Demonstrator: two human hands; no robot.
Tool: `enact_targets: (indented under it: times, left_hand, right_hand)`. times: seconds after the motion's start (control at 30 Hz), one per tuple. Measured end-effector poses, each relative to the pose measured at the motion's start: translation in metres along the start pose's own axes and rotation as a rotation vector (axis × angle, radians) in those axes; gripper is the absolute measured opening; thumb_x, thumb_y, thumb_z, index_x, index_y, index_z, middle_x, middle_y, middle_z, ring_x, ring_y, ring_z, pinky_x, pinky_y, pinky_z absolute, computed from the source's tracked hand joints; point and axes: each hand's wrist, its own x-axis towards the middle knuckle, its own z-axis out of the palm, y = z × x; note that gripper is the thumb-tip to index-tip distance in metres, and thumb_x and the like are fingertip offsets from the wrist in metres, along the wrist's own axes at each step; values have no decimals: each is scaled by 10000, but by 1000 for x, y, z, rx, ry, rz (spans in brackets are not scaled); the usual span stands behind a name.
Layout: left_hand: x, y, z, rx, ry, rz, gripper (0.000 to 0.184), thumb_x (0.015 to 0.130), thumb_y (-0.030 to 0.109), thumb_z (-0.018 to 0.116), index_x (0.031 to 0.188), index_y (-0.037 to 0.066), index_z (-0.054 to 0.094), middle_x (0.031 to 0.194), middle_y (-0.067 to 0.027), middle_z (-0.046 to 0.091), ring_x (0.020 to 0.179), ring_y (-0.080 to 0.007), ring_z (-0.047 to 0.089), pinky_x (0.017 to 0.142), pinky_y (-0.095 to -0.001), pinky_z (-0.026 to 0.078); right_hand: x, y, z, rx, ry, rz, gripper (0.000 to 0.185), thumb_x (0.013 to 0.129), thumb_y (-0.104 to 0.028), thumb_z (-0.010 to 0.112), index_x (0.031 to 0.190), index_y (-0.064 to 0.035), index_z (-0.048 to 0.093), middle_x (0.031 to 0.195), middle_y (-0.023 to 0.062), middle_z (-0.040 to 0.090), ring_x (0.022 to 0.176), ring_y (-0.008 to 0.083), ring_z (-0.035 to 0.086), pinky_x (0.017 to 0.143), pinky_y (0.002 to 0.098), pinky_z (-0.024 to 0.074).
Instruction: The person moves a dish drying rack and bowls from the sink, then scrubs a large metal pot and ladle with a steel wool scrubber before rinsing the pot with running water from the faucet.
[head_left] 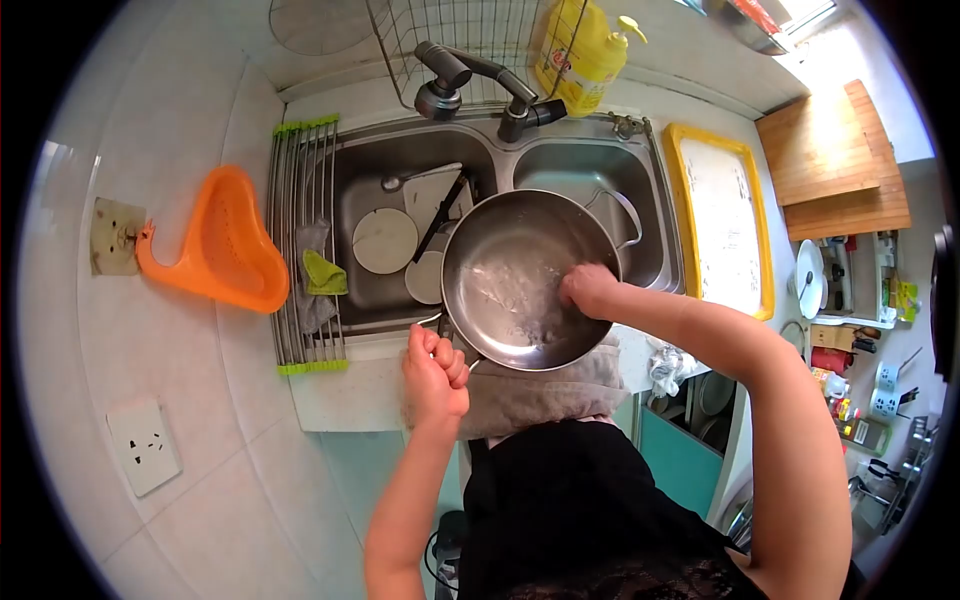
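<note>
A large steel pan [500, 290] with water in it is over the front of the double sink, a wire handle on either side. My left hand [436, 378] is closed at the handle on the pan's lower left. Inside the pan, against its right part, my right hand [590, 290] is curled with its fingertips down; whatever it may hold is hidden. A grey-brown cloth [540, 400] lies on the counter edge below the pan. Plates [385, 241], a ladle and a black-handled utensil [438, 216] rest in the left basin.
Above the sink stands a grey faucet [480, 75], beside a yellow pump bottle [583, 60]. A roll-up rack [305, 240] with a green cloth spans the left edge. An orange strainer [225, 250] hangs at left. To the right are a yellow-rimmed tray [763, 230] and wooden boards [820, 150].
</note>
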Motion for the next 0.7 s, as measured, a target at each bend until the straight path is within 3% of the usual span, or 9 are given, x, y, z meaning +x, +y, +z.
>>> enact_targets:
  times: [0.07,0.13,0.2,0.3,0.4,0.47,0.57,0.63,0.7]
  left_hand:
    - [2,-1,-2,9,-3,3,349,941,332,403,646,175,303,479,59,174,386,-68,110,359,-253,77]
    - [0,-3,-3,23,-14,-13,347,942,330,401,648,174,303,478,58,175,386,-67,111,359,-253,79]
    - [3,-2,1,59,-33,-26,346,944,329,399,650,172,303,478,57,176,387,-65,112,359,-252,80]
    - [1,-4,2,101,-21,-24,346,949,326,391,655,165,301,482,54,172,391,-65,115,357,-251,85]
    - [3,0,2,136,-13,14,348,949,336,387,667,148,308,479,46,182,392,-67,131,358,-254,97]
    - [2,6,4,184,-8,-14,352,956,333,376,663,154,299,489,48,179,395,-67,124,360,-250,97]
    - [4,9,0,243,-43,-43,355,967,335,357,665,160,295,498,52,175,398,-65,117,364,-242,100]
    - [6,10,2,311,-37,-87,348,968,342,355,673,162,308,497,54,174,396,-64,118,364,-240,101]
    - [7,12,6,343,-11,-108,345,967,344,357,674,166,317,495,56,175,391,-62,114,358,-240,95]
  right_hand:
    - [7,2,6,323,-80,-12,260,731,-140,604,989,-109,624,1066,87,559,1054,288,503,812,428,475]
    - [23,-15,0,170,323,269,312,736,-97,582,1047,-68,573,1146,150,490,1062,345,493,770,417,516]
    - [69,-34,-3,463,609,394,346,714,-21,536,1054,-85,550,1163,191,439,1025,386,492,802,434,497]
    - [103,-68,-13,467,826,198,267,720,-31,509,966,-93,595,1127,144,497,1039,381,481,821,433,474]
    - [86,-63,-11,709,750,-16,269,672,36,572,890,-112,622,1043,93,556,1010,317,528,826,390,469]
    - [80,-47,-8,1561,1047,165,311,617,101,603,837,-114,647,935,49,615,922,228,575,809,322,467]
    - [89,-30,-32,2155,1254,343,337,594,117,642,873,-73,657,850,15,636,780,116,565,750,253,460]
    - [100,-50,-41,2101,1173,231,309,622,111,635,881,-57,652,825,-5,615,779,95,553,736,240,456]
    - [112,-77,-37,1789,1072,-148,256,621,94,641,832,-51,658,826,22,624,801,117,565,734,244,455]
